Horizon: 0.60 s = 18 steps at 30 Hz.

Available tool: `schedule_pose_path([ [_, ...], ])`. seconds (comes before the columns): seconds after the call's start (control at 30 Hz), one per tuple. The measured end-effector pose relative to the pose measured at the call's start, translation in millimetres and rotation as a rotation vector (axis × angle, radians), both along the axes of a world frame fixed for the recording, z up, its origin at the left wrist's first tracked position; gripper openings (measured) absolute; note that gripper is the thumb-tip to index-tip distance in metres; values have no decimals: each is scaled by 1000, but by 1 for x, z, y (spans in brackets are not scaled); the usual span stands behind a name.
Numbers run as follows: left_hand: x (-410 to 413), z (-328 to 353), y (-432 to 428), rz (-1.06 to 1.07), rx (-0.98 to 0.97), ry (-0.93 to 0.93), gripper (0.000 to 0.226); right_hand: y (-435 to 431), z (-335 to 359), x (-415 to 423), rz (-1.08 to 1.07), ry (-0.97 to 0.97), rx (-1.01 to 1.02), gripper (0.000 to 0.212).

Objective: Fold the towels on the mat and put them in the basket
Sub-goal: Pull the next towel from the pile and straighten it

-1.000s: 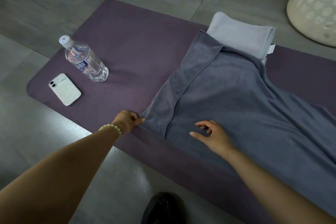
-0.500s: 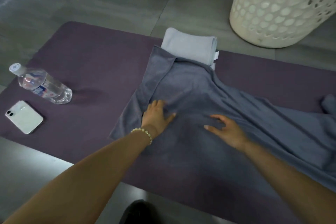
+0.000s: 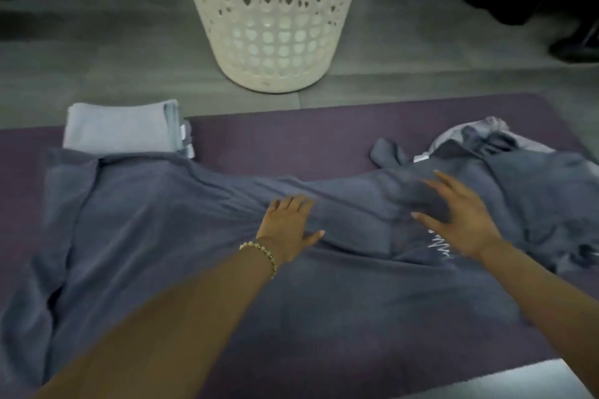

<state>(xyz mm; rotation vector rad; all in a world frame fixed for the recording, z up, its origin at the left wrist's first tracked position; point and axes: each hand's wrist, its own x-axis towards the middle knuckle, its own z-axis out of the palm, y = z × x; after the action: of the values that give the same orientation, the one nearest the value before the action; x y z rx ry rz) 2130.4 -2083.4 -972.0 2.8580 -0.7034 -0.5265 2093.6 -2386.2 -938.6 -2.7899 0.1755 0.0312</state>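
Slate-blue terry, the large towel (image 3: 162, 253) lies spread and creased along the purple mat (image 3: 291, 139), its right end bunched. A folded pale towel (image 3: 120, 129) sits at the mat's far-left edge, and the white perforated laundry basket (image 3: 269, 19) stands just beyond the mat. The left hand (image 3: 288, 227) presses flat on the large towel, fingers straight. The right hand (image 3: 460, 220), blurred, spreads straight fingers over the bunched part.

left hand (image 3: 287, 230) slid rightward, right hand (image 3: 460, 220) — likewise
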Motion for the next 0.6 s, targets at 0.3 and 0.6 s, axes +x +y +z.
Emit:
schedule_pose_path([
  [0.3,-17,-19,-122,-11,-71,398,69,-92,-30,-61,-484,9,392,76],
  [0.6,-34,-5,-167,173,-507,597,68,-107,-8,-68,-442,91,625,59],
])
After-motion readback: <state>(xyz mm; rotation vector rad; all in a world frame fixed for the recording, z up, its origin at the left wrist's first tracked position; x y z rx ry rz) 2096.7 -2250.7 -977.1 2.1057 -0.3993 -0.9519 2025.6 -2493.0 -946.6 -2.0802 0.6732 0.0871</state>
